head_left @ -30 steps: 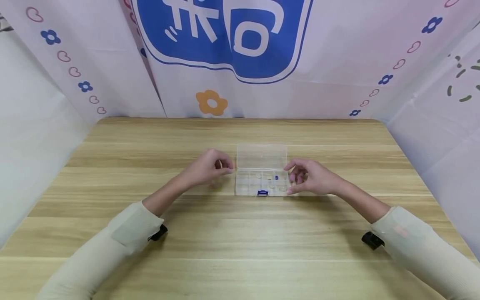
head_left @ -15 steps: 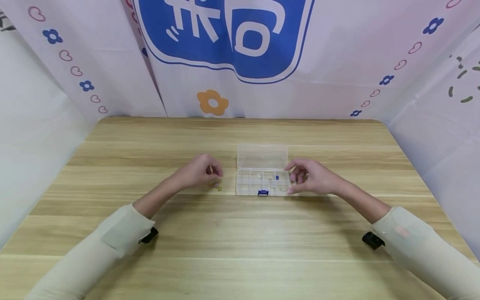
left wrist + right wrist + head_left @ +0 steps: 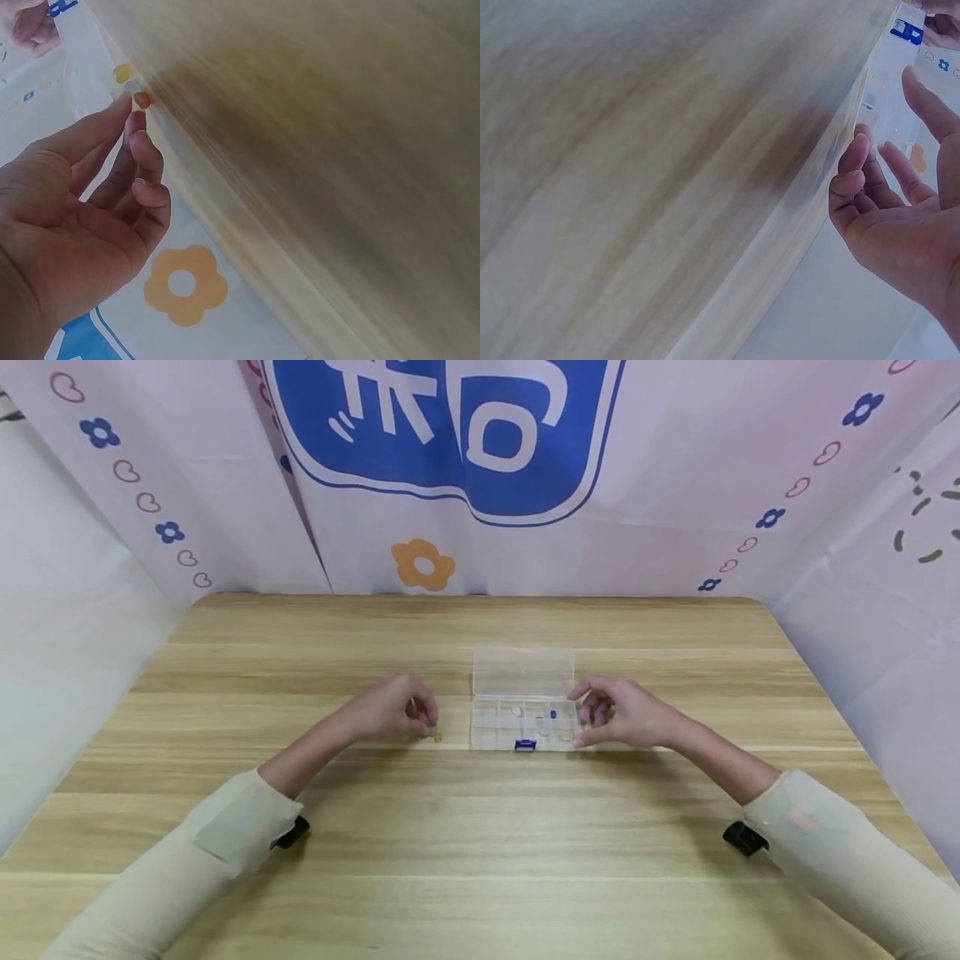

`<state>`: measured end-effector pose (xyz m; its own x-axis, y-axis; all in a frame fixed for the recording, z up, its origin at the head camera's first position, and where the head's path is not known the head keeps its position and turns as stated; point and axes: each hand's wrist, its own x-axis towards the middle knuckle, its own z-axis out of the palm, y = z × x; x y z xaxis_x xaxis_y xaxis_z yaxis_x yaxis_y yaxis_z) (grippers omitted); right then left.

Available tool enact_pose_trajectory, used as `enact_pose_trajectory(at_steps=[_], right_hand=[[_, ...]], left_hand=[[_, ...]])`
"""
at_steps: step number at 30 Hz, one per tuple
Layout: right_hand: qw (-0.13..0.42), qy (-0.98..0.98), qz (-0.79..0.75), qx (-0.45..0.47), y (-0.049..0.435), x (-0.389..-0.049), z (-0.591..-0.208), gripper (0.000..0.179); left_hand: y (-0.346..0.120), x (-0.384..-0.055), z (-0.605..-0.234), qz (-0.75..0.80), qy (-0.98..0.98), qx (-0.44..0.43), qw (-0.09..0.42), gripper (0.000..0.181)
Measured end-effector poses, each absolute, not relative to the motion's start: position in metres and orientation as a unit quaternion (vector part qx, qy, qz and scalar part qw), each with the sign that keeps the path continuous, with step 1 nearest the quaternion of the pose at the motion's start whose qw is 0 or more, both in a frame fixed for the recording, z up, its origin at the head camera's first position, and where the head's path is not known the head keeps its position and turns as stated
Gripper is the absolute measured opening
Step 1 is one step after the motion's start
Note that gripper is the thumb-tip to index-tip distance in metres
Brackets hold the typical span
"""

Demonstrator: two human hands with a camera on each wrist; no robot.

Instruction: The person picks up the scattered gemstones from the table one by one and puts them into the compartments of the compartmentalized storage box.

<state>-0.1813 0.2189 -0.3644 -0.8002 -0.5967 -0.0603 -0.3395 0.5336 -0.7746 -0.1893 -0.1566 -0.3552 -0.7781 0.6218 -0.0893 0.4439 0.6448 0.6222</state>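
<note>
A clear plastic compartment box [image 3: 486, 739] with a blue latch [image 3: 525, 745] lies with its lid [image 3: 523, 671] raised. Several small pieces, one of them blue [image 3: 553, 714], sit in its compartments. My right hand [image 3: 630, 714] grips the box's right end, thumb at the front corner and index finger at the back. Left of the box, my left hand [image 3: 390, 706] brings thumb and fingertips right to small beads: a yellow one [image 3: 123, 73], a clear one [image 3: 133, 88] and an orange one [image 3: 142, 100]. I cannot tell whether it pinches one.
The wood-grain table [image 3: 480, 843] extends around the box and both forearms. A white printed cloth [image 3: 675, 485] hangs behind the table's far edge, with similar cloth at both sides. Black wrist cameras [image 3: 746, 839] sit under the sleeves.
My left hand has moved away from the box's left edge, leftward and slightly down to the beads. The yellow bead has come into clear view. My right hand stays at the box.
</note>
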Motion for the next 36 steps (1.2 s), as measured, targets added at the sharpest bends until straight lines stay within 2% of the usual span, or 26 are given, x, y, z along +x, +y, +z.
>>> enact_pose_trajectory(at_steps=[18, 36], right_hand=[[0.161, 0.863, -0.393, -0.272, 0.2183, -0.1815, -0.3638, 0.057], [0.161, 0.864, -0.394, -0.268, 0.2187, -0.1806, -0.3651, 0.057]], left_hand=[[-0.1550, -0.1888, -0.3529, 0.287, 0.894, 0.283, 0.195, 0.007], [-0.1549, -0.1906, -0.3501, 0.294, 0.887, 0.297, 0.196, 0.011]])
